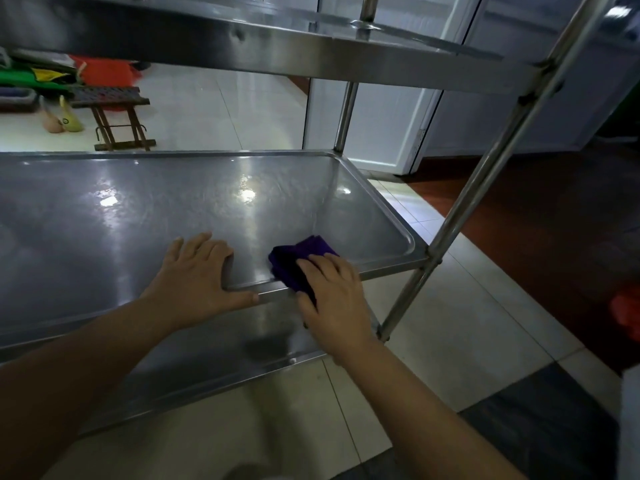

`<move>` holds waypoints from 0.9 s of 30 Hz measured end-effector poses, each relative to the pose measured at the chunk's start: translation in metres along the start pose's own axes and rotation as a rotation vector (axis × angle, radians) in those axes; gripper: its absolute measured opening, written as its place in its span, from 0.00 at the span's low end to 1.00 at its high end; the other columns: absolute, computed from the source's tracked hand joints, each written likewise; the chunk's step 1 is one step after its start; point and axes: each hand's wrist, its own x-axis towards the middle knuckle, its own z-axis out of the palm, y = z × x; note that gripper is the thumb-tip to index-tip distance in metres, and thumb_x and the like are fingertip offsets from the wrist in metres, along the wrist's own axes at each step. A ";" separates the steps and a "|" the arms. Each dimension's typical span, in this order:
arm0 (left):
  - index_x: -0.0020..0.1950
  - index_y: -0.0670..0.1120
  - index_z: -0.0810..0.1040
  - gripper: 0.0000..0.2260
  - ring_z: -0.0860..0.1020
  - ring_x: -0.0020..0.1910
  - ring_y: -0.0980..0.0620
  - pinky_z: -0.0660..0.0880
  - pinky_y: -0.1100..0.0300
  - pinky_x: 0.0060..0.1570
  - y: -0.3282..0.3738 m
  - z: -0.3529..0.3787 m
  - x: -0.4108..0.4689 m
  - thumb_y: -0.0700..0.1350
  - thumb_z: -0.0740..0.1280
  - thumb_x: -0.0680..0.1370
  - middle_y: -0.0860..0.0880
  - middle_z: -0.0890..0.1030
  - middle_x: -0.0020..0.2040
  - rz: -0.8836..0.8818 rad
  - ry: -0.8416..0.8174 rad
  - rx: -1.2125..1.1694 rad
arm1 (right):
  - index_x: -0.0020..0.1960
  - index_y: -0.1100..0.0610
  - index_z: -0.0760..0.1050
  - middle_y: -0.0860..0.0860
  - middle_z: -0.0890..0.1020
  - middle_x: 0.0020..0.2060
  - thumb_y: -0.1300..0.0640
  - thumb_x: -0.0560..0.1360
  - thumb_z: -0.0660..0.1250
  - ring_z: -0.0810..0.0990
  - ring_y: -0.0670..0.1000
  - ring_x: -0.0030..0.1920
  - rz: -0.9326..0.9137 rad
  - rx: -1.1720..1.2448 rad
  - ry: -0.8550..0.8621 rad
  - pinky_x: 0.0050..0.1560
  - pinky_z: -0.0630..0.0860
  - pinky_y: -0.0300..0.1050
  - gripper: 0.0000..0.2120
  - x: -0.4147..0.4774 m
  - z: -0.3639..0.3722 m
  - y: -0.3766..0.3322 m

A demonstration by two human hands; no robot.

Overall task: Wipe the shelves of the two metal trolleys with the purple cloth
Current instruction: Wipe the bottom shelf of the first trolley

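A steel trolley fills the view, with its middle shelf (pixel 145 209) in front of me, a top shelf (pixel 311 60) above and a lower shelf (pixel 207 355) beneath. The folded purple cloth (pixel 298 258) lies over the middle shelf's front rim near its right corner. My right hand (pixel 334 299) presses on the cloth, fingers over it and thumb along its near side. My left hand (pixel 201 271) rests on the front rim just left of the cloth, fingers on the shelf and thumb along the rim's edge.
An upright steel post (pixel 485 181) rises at the trolley's front right corner. Beyond the shelf stand a small wooden folding stool (pixel 114 112), a red basin (pixel 104 72) and coloured items on the pale tiled floor. White doors (pixel 381 116) are behind on the right.
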 end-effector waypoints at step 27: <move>0.64 0.47 0.69 0.44 0.58 0.71 0.47 0.53 0.50 0.69 -0.006 0.004 -0.001 0.79 0.51 0.61 0.47 0.67 0.68 0.038 0.110 -0.008 | 0.66 0.61 0.70 0.63 0.76 0.61 0.61 0.59 0.81 0.73 0.66 0.61 -0.147 -0.290 0.148 0.62 0.70 0.63 0.38 0.013 0.005 0.114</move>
